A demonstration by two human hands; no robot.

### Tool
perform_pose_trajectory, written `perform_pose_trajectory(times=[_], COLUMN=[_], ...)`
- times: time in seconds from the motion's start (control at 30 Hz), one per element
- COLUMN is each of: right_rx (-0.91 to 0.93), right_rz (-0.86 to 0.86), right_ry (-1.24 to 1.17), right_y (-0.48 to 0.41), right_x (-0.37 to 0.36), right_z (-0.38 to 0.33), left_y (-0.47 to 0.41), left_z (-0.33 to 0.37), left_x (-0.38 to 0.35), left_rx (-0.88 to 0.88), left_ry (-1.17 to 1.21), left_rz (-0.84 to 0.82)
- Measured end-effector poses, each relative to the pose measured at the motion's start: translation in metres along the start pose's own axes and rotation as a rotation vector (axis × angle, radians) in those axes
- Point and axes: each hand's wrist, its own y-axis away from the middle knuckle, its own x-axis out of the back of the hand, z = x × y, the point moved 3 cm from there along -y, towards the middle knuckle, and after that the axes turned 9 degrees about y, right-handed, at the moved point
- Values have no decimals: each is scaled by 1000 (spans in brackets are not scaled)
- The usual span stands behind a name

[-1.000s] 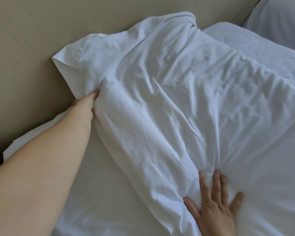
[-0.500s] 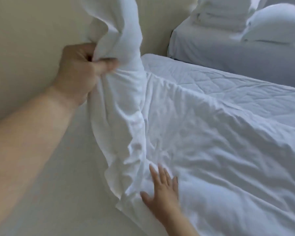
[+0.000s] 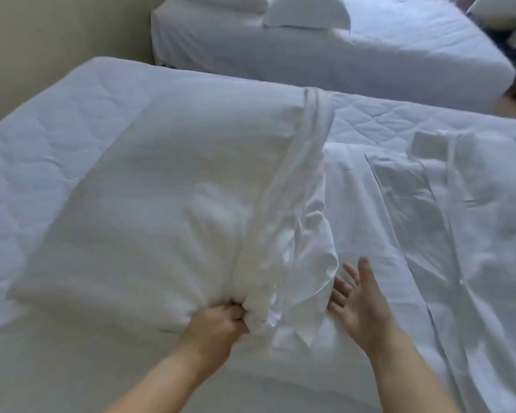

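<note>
Left hand (image 3: 218, 324) clutches bunched open end of plump white fabric-cased pillow (image 3: 149, 210); right hand (image 3: 359, 305) spread wide, empty. Risk: one-handed grip slips, loose case flap slides off.

Matt white cloth pillowcase (image 3: 167, 186) (creased) on quilted mattress (image 3: 42, 138).

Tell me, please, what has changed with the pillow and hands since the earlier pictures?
The pillow, lifted on end half a second ago, now lies flat on the bed. The left hand came down with it, gripping the bunched pillowcase end at the near edge. The right hand, pressed flat on it before, has lifted off, open. Unchanged: the left hand's hold on the case.
</note>
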Motion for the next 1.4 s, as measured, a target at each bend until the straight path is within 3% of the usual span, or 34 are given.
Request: perform_pose_trajectory(times=[0.1,0.23,0.33,0.47,0.57,0.67,0.73,0.83,0.9,1.0,1.1,1.17,1.23,1.33,1.4], right_rx=[16,56,82,140,83,78,165,395,525,609,403,83,-69,15,137], right_rz=[-77,-67,-20,8,49,40,39,55,106,216,287,253,277,539,775], right_ry=[212,373,472,470,626,594,559,688,771,661,679,925,1124,1225,1218], right_y=[-1,-7,-18,-38,-50,-49,-40,-17,7,42,41,36,36,50,61], right_x=[-10,-38,-59,-97,-121,-126,-117,-97,-78,-34,23,51,71,92,107], right_z=[5,1,-2,-8,-3,-2,-14,-54,-79,-95,-68,-38,-24,-40,-58], left_y=[2,10,18,21,15,14,10,-11,-33,-64,-81,-85,-84,-91,-100], left_z=[11,7,10,-17,-50,-64,-66,-47,-24,10,31,31,22,17,16], left_x=[3,10,21,52,63,57,59,79,95,97,56,26,3,7,12], left_rx=[33,61,2,236,495,569,571,482,453,267,229,233,233,325,390], left_ry=[-10,102,175,94,67,118,126,158,193,87,-7,-44,-84,-114,-64], left_rz=[189,256,428,604,411,253,340,442,375,240,-22,-144,-234,-319,-284])
